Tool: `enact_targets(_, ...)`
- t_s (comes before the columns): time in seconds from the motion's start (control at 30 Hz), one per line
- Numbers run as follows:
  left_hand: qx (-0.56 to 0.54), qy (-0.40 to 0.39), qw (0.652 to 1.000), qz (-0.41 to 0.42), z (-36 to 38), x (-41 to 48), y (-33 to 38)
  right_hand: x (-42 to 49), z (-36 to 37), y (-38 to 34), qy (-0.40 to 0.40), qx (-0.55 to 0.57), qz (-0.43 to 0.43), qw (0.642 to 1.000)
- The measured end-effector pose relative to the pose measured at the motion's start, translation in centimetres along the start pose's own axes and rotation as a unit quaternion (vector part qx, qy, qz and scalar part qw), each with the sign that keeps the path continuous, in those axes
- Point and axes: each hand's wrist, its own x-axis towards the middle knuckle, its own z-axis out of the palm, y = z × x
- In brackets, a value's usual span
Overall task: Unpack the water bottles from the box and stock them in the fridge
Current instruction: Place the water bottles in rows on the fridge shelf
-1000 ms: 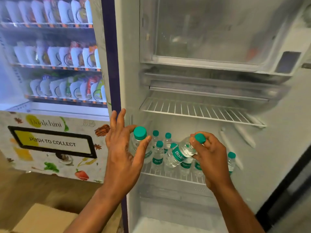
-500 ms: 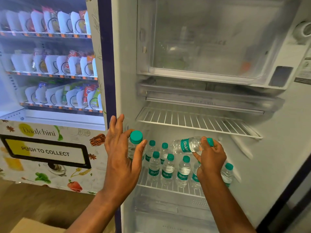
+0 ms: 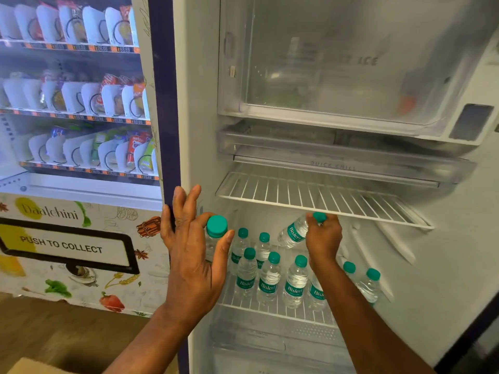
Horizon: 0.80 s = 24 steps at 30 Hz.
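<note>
The fridge stands open with a lower wire shelf (image 3: 278, 310) carrying several small clear water bottles (image 3: 270, 282) with teal caps. My left hand (image 3: 194, 255) grips an upright bottle (image 3: 216, 230) at the shelf's left front edge. My right hand (image 3: 322, 238) holds another bottle (image 3: 294, 232) by its cap end, tilted nearly flat above the back rows, just under the upper wire shelf (image 3: 310, 197). A corner of the cardboard box (image 3: 35, 367) shows at the bottom left.
A freezer compartment (image 3: 337, 63) and a clear chill tray (image 3: 337, 155) sit above the bare upper shelf. A snack vending machine (image 3: 75, 130) stands directly to the left of the fridge. A clear crisper cover (image 3: 270, 338) lies under the bottle shelf.
My right hand has lifted its bottle from among the standing ones and tipped it sideways over the back rows. My left hand stays on its upright bottle.
</note>
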Motion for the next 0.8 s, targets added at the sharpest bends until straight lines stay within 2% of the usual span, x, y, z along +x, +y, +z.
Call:
enact_targets(0.2, 0.005, 0.0, 1.0, 0.019, 0.4, -0.1, -1.1, 1.5, 1.1, 0.7, -0.113, -0.122, -0.02, 0.986)
enact_targets(0.43, -0.009, 0.001, 1.0, 0.021, 0.6, 0.0, -1.8, 2.9, 2.0, 2.4, -0.23, -0.246, -0.07, 0.939)
enact_targets(0.63, -0.005, 0.003, 1.0, 0.028, 0.7, 0.1, -1.9, 3.6, 2.8, 3.6, -0.285, -0.345, -0.066, 0.892)
enact_targets(0.8, -0.001, 0.0, 1.0, 0.031, 0.6, 0.0, -2.0, 3.8, 3.2, 4.3, -0.305, -0.385, -0.047, 0.87)
